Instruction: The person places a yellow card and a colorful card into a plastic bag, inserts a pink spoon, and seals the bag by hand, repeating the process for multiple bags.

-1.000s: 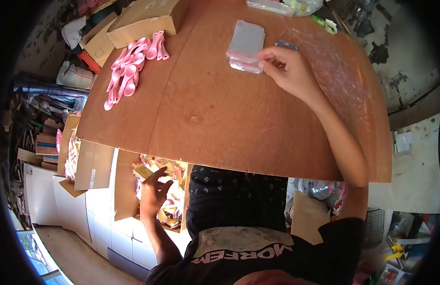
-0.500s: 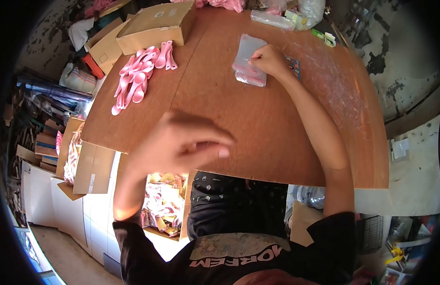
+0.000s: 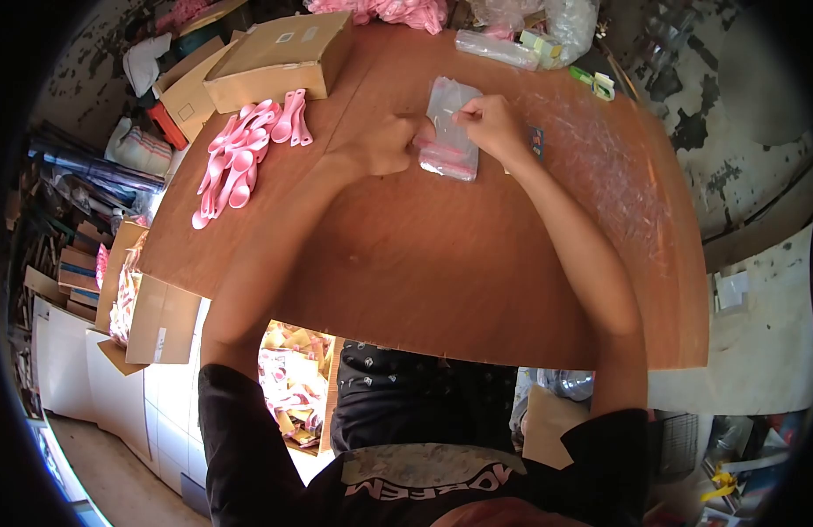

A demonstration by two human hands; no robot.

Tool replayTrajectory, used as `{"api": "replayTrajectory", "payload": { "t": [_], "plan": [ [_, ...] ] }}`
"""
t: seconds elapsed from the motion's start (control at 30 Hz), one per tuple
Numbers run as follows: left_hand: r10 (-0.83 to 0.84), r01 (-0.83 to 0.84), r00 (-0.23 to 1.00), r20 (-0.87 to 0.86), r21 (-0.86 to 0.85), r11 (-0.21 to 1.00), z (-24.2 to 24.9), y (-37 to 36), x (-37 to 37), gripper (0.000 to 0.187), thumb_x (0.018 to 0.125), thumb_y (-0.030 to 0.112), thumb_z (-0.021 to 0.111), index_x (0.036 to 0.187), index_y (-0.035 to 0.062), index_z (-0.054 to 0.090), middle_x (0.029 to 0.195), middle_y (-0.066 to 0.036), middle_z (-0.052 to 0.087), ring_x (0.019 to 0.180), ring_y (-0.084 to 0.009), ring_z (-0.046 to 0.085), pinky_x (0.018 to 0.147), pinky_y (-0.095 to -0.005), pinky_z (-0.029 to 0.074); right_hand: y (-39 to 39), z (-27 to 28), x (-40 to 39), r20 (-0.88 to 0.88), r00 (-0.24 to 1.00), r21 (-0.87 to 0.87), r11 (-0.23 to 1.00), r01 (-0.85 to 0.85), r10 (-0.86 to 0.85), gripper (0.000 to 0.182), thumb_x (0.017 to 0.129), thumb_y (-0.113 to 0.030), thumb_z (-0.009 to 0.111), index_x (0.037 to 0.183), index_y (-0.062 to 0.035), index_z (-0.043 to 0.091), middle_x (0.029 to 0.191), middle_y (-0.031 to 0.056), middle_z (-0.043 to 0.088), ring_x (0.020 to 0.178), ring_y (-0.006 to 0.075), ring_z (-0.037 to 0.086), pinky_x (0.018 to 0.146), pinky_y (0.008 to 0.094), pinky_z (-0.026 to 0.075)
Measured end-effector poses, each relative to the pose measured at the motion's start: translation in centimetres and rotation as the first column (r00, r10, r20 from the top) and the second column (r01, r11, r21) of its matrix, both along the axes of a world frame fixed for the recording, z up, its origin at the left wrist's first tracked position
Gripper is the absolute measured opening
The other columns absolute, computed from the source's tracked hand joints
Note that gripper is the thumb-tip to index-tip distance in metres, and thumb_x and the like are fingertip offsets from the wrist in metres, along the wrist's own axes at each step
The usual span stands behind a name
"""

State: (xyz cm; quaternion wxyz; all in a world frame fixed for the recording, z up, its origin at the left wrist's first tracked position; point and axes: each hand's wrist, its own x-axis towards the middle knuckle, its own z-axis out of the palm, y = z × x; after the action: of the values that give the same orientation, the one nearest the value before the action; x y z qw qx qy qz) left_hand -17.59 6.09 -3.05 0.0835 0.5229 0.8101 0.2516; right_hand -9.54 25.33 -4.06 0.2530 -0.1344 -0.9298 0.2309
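A stack of clear plastic bags (image 3: pixel 448 162) with pinkish lower edges lies toward the far middle of the table. My right hand (image 3: pixel 492 127) is over its right side, thumb and fingers pinched at the upper bag's plastic. At the stack's left edge is my left hand (image 3: pixel 390 147), its fingers curled closed; whatever lies between the fingertips is hidden. To the left, a pile of pink plastic spoons (image 3: pixel 239 162) rests on the wood. A small dark printed card (image 3: pixel 536 143) shows partly behind my right wrist.
The brown table (image 3: pixel 380 263) carries a cardboard box (image 3: pixel 279 61) at the back left. Clear plastic wrap (image 3: pixel 613 167) covers its right side. Plastic rolls (image 3: pixel 497 50) and a green-and-white item (image 3: pixel 592 83) sit at the back. An open carton of packets (image 3: pixel 294 378) stands below the front edge.
My left hand has moved forward from the near middle of the table to the left edge of the bag stack. My right hand stays at the bags; the view has shifted slightly.
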Motion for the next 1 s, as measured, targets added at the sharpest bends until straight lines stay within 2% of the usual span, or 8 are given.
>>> {"api": "replayTrajectory", "payload": {
  "t": [0.1,0.2,0.27,0.4,0.47,0.57,0.7,1.0],
  "plan": [
    [-0.192,0.199,0.977,-0.09,0.082,0.976,-2.3,0.6,-1.4,0.042,0.068,-0.012,0.05,0.108,0.0002,0.057,0.106,-0.017,0.061,0.103,-0.0328,0.058,0.085,-0.0385,0.048,0.0,2.1,1.4,-0.065,0.998,-0.003,1.0,0.025,-0.025,0.018,0.08,-0.023,0.064,0.084,-0.0073,0.071,0.075,0.0136,0.067,0.072,0.0308,0.066,0.067,0.0414,0.05],
    [-0.161,0.175,0.979,-0.129,0.113,0.978,-2.3,0.7,-0.5,0.042,0.07,-0.011,0.054,0.111,0.0009,0.056,0.117,-0.017,0.056,0.112,-0.0334,0.053,0.093,-0.0376,0.045,0.2,3.0,3.3,-0.056,0.996,0.041,0.997,-0.066,0.069,0.023,0.084,-0.025,0.063,0.088,-0.0034,0.069,0.07,0.0096,0.065,0.063,0.0197,0.061,0.061,0.034,0.045],
    [0.111,0.098,0.954,-0.278,0.641,0.761,-2.2,1.2,1.7,0.032,0.076,-0.001,0.063,0.107,0.001,0.06,0.109,-0.017,0.063,0.102,-0.0346,0.059,0.089,-0.0426,0.046,-0.1,3.5,4.7,-0.052,0.993,0.09,0.991,-0.101,0.106,0.022,0.084,-0.024,0.063,0.088,-0.0036,0.069,0.07,0.009,0.065,0.062,0.0185,0.06,0.06,0.0337,0.045],
    [0.126,0.179,0.922,-0.367,0.691,0.701,-1.1,1.1,4.1,0.027,0.078,0.006,0.068,0.105,0.001,0.062,0.108,-0.016,0.063,0.1,-0.036,0.059,0.087,-0.043,0.047,-2.0,3.7,8.3,0.007,0.928,-0.125,0.921,-0.369,0.373,0.02,0.085,-0.022,0.063,0.088,-0.0038,0.07,0.071,0.0077,0.066,0.059,0.0148,0.058,0.057,0.0314,0.043],
    [-0.246,0.236,0.967,-0.065,0.593,0.77,-0.9,-0.3,4.8,0.021,0.082,0.008,0.068,0.101,0.0003,0.064,0.104,-0.013,0.065,0.094,-0.0291,0.063,0.082,-0.0378,0.05,-1.8,4.4,9.4,0.107,0.897,-0.172,0.896,-0.408,0.429,0.02,0.085,-0.021,0.065,0.089,-0.002,0.07,0.072,0.008,0.066,0.061,0.0162,0.059,0.058,0.0295,0.044],
    [-0.202,-0.084,0.85,0.487,0.504,0.86,0.2,-2.2,7.3,0.014,0.087,0.007,0.065,0.097,-0.0023,0.064,0.096,-0.008,0.067,0.089,-0.0193,0.066,0.075,-0.0294,0.051,0.4,4.3,10.8,0.025,0.972,0.131,0.964,-0.234,0.232,0.019,0.083,-0.019,0.066,0.091,-0.0026,0.07,0.08,0.01,0.067,0.067,0.0213,0.062,0.062,0.0312,0.047],
    [-0.241,-0.256,0.691,0.682,0.542,0.8,0.7,-4.8,9.3,0.016,0.089,0.006,0.062,0.101,-0.004,0.062,0.088,-0.006,0.066,0.078,-0.0124,0.065,0.068,-0.0228,0.049,4.9,0.2,11.2,-0.024,0.978,0.44,0.88,-0.176,0.207,0.017,0.08,-0.019,0.066,0.09,-0.0059,0.07,0.095,0.0107,0.065,0.081,0.0314,0.064,0.074,0.0421,0.05],
    [-0.16,-0.426,0.6,0.784,0.482,0.766,0.8,-7.3,14.0,0.022,0.089,0.015,0.064,0.103,-0.0024,0.065,0.092,-0.008,0.069,0.08,-0.0134,0.064,0.073,-0.0251,0.051,3.0,1.9,13.5,-0.077,0.994,0.322,0.945,-0.047,0.076,0.014,0.078,-0.011,0.067,0.091,-0.0047,0.068,0.092,0.0119,0.066,0.078,0.031,0.063,0.071,0.0372,0.051]
  ]
}}
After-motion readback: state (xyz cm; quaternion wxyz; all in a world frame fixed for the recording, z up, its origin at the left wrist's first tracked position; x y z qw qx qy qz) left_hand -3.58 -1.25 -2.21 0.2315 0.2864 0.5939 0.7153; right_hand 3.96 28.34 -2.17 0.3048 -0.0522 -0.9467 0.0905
